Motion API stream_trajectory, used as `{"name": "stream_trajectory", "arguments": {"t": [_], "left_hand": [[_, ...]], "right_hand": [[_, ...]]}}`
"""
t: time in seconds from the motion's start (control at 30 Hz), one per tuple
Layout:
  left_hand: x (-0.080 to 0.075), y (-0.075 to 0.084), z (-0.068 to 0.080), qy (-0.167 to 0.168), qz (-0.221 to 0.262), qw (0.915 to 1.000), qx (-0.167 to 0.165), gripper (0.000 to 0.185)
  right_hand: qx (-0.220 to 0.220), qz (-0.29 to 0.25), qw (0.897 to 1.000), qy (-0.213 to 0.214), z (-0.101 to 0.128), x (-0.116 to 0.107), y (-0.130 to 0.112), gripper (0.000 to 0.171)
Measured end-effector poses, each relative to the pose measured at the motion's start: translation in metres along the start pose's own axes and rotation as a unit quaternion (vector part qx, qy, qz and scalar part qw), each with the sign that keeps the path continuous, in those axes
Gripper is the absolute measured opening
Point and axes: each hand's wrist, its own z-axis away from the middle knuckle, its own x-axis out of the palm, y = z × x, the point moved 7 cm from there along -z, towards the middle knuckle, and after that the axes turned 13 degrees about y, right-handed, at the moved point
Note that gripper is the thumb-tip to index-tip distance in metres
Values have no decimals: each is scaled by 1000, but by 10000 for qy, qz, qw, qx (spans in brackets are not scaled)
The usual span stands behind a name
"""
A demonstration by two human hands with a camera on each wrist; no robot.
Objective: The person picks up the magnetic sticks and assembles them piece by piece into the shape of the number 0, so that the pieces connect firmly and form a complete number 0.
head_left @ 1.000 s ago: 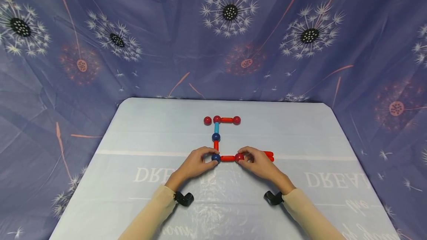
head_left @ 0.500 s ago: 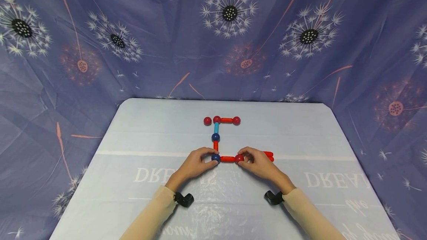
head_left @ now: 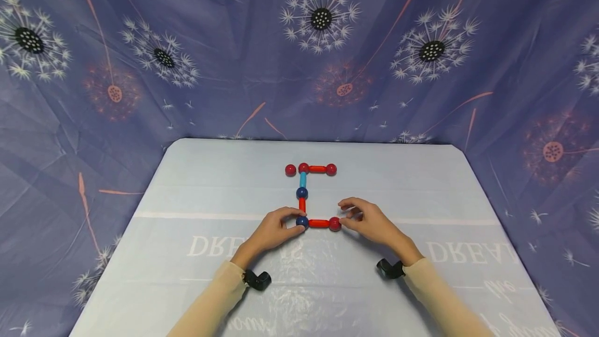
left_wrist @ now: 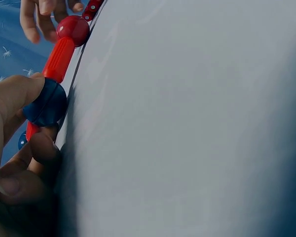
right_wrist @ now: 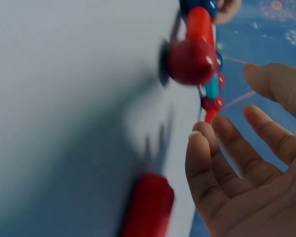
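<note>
Currently the left hand (head_left: 271, 231) pinches the dark blue ball (head_left: 302, 220) between thumb and fingers; the left wrist view confirms it, thumb on top, fingers curled beneath. The right hand (head_left: 369, 222) is open and holds nothing, fingers loosely spread just at 3 o'clock of the red ball (head_left: 334, 223); in the right wrist view the fingertips (right_wrist: 200, 136) are apart from the ball, not on it.

The structure lies flat near the middle of the light blue table (head_left: 187, 191). A short red rod (head_left: 319, 223) joins the blue ball to the red ball. From the blue ball at 12 o'clock another red rod (head_left: 301, 204) runs to a second dark blue ball (head_left: 301, 192), then a light blue rod (head_left: 303, 179) up to a top row of red balls and one red rod (head_left: 317, 169).

Risks, as I judge them:
- Only the left end is pinned. A nudge on the free red ball could pivot or detach the bottom rod.
- Balls can roll; the loose-looking red ball (head_left: 290, 170) at the top row's 9 o'clock end may not be joined.
- A left-hand twist could skew the vertical chain.

Hard to read: a loose red rod (right_wrist: 148, 210) shows blurred in the right wrist view, but the right hand hides it from the head camera. Whether the joints are actually seated can't be told.
</note>
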Motion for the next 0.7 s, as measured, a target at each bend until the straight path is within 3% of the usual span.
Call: {"name": "stream_trajectory", "arguments": {"t": [0.13,0.37,0.7], "left_hand": [[0,-1,0,13,57,10000,-54,33],[0,-3,1,4,-7,9999,-102,32],[1,-3,1,8,-18,9999,-157,32]], "right_hand": [[-173,86,9997,155,-4,-19,-2,47],[-58,343,9989,314,-5,-48,7,52],[393,681,9967,226,3,-63,41,62]]}}
